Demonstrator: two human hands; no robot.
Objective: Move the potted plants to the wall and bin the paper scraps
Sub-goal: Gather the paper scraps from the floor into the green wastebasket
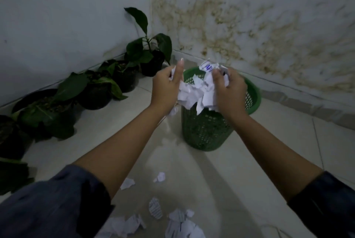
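Both my hands hold a bunch of white paper scraps (194, 93) between them, above the near rim of a green mesh bin (207, 130). My left hand (166, 89) presses the bunch from the left with its thumb pointing up. My right hand (228, 91) grips the scraps from the right, fingers curled round them. More paper scraps (178, 220) lie on the tiled floor near me. Several potted plants (96, 91) in black pots stand in a row along the left wall.
The bin stands near the room corner, by a stained wall (249, 36). The farthest plant (151, 59) is just left of the bin. Pale floor tiles (221, 176) stretch between me and the bin.
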